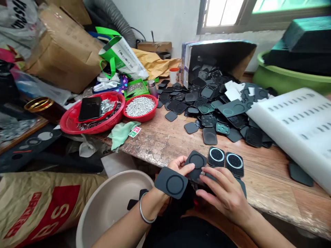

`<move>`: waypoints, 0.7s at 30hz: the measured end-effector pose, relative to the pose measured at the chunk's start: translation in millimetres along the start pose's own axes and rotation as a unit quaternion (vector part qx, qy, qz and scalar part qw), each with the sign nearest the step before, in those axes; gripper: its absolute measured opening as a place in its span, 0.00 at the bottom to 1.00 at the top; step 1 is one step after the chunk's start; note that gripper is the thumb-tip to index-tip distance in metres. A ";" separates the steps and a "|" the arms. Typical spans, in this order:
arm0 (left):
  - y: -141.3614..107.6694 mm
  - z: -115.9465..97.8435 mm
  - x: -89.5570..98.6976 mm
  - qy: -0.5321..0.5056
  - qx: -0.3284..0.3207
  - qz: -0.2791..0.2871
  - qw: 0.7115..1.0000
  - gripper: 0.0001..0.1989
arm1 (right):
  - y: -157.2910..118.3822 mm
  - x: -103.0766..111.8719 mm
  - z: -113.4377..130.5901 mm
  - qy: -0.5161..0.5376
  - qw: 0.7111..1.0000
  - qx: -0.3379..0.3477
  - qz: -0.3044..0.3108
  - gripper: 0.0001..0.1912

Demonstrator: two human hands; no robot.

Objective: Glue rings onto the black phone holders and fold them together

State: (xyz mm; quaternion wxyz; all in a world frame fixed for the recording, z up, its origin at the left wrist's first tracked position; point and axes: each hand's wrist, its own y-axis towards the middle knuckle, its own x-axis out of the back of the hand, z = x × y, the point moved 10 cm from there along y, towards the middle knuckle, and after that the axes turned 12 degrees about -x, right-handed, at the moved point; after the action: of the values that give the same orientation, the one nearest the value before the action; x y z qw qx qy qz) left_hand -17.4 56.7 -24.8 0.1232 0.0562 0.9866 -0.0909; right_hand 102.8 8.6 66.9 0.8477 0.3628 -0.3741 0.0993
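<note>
My left hand (181, 165) pinches a dark square plate with a ring mark (197, 160) at the table's front edge. A second dark plate with a ring (175, 183) lies across the back of my left wrist, above a metal bracelet. My right hand (224, 189) has its fingers at the lower part of the held piece, near a small metal bit, and another dark plate shows partly behind it. What the right fingertips grip is too small to make out. Two black plates with pale rings (216, 156) lie side by side just beyond the right hand.
A heap of dark plates (207, 93) spreads before an open box. White foam block (297, 120) stands right. Red baskets (141, 119) of small metal parts and a green cloth (121, 133) sit left. Below is a beige basin (89, 210) beside a printed sack (51, 206).
</note>
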 end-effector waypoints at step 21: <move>29.9 -7.1 -75.1 0.424 -0.173 0.089 0.885 0.46 | -46.7 49.7 -185.0 0.426 0.711 -0.546 -0.122 0.19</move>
State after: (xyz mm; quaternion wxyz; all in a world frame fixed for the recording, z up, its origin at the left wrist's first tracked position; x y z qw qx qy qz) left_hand 57.3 80.6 -4.0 -0.2911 0.1547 0.9358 0.1246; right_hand 262.2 97.5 -7.8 0.9724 -0.2011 0.0853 -0.0824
